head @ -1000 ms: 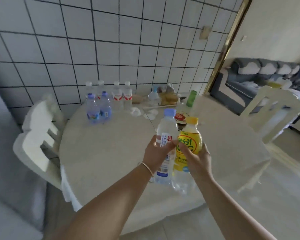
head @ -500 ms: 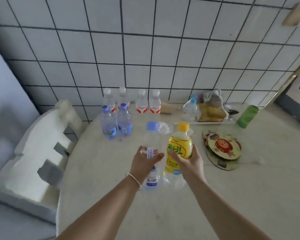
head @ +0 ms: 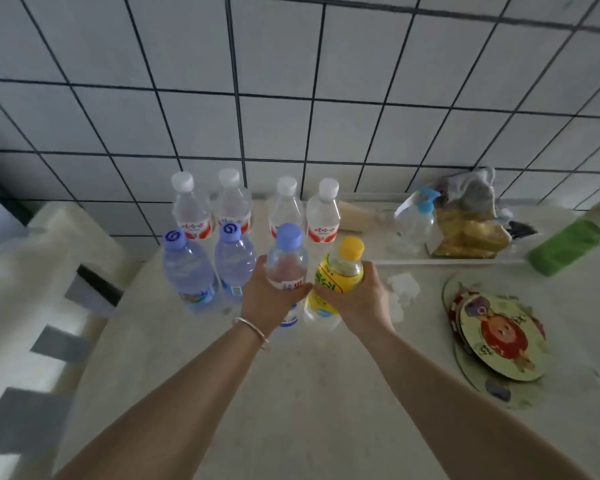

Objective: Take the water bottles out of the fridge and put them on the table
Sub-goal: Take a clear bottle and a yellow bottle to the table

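Over the pale table (head: 291, 393), near its far side, the person holds 2 bottles upright and side by side. Their left hand (head: 269, 299), a thin bracelet (head: 252, 329) at the wrist, has its fingers curled tight around a clear bottle with a blue cap (head: 287, 261). Their right hand (head: 355, 297) is wrapped just as firmly around a yellow-labelled bottle with a yellow cap (head: 340, 275); I cannot tell whether either base touches the tabletop. Just left of them stand 2 blue-capped water bottles (head: 187, 268), and behind, against the tiled wall (head: 291, 98), 4 white-capped bottles with red labels (head: 323, 216). Further right sit a spray bottle (head: 414, 220), a crumpled bag (head: 468, 230), a green cylinder (head: 565, 251) and a stack of round picture mats (head: 499, 337). A white chair (head: 32, 289) stands at the left.
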Demonstrator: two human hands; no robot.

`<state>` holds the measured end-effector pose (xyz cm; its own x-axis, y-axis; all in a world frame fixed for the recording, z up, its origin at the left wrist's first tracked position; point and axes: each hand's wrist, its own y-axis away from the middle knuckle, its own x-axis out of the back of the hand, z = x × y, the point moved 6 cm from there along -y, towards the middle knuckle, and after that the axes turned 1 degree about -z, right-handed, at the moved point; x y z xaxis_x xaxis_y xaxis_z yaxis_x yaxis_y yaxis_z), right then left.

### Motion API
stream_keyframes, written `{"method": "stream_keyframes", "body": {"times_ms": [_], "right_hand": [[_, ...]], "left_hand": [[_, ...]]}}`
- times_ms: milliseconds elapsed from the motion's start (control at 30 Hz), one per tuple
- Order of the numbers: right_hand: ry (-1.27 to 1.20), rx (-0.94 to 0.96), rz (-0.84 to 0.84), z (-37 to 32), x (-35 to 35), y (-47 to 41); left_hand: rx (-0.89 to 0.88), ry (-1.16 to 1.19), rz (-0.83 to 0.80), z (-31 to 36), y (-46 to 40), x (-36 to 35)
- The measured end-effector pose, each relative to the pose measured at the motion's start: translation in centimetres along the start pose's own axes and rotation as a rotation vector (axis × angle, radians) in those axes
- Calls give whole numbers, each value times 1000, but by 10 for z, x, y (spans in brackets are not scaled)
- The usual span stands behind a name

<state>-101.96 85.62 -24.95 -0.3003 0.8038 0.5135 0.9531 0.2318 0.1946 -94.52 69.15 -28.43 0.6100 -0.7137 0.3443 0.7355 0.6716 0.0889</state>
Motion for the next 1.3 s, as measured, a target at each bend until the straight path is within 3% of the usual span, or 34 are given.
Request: {"method": "stream_keyframes", "body": {"times_ms": [367, 567, 900, 1000, 1301], "right_hand": [[14, -31, 6, 4, -20, -52], [72, 64, -10, -2, -26, -54], [17, 61, -71, 8, -22, -42], [22, 26, -106, 16, -18, -29], [46, -40, -104, 13, 37, 51]], "left_hand": [[4, 94, 130, -23, -44, -20], [-36, 157, 178, -17, -44, -23], [0, 10, 9, -21, -38, -29], [15, -92, 46, -19, -23, -21], [43, -85, 99, 19, 69, 19]]}}
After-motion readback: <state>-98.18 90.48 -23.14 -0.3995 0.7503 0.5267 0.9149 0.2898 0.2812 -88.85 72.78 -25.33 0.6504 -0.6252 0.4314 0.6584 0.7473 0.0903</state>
